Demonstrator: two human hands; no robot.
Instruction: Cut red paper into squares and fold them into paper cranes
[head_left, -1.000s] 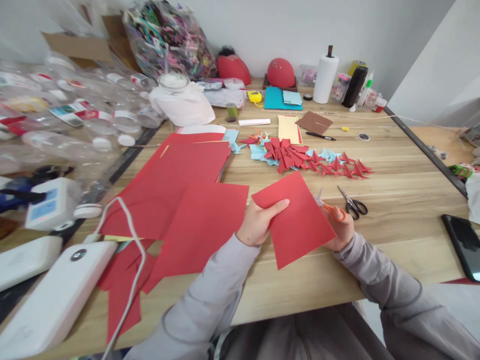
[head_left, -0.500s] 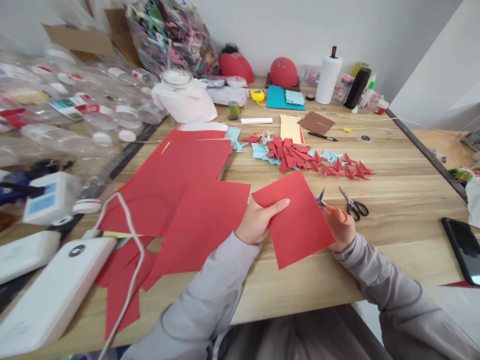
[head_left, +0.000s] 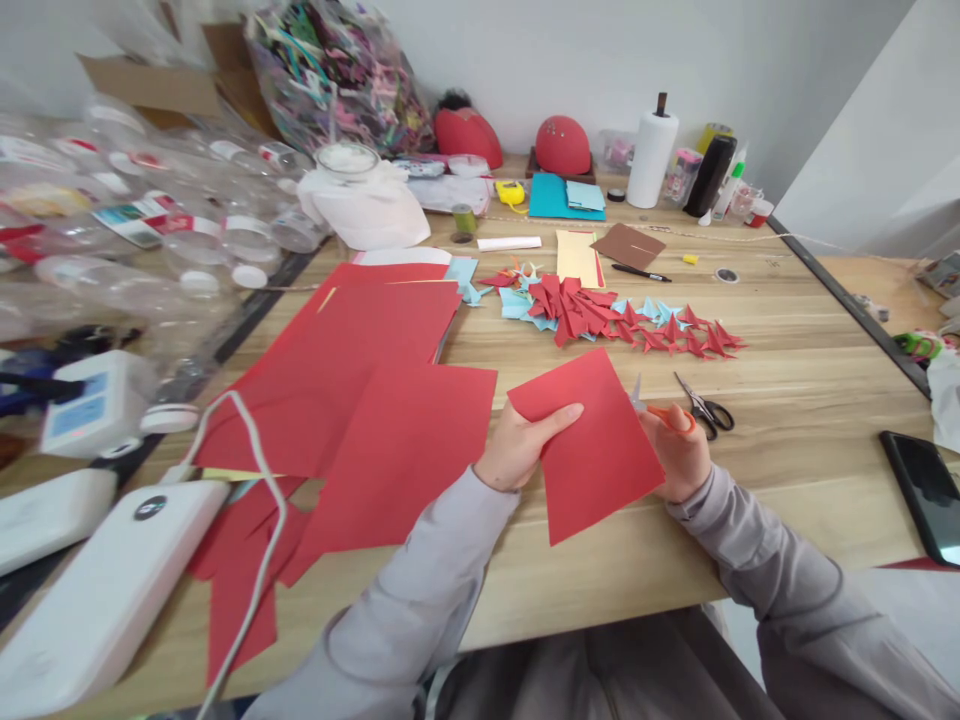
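Paper (head_left: 592, 460) has shifted slightly with left hand (head_left: 517, 447)

- Counter (head_left: 810, 500): pale wood grain with brown streaks, spreading beneath and beyond the left grip (head_left: 521, 445) and the right grip (head_left: 679, 450).
- Left dark strip (head_left: 259, 305): along the counter, well left of the left grip.
- Right dark strip (head_left: 847, 300): along the counter, right of the right grip.
- Back wall (head_left: 510, 60): plain, pale grey, beyond both grips.
- Side wall (head_left: 862, 150): whiter, beyond and right of the right grip.
- Light: soft, even.
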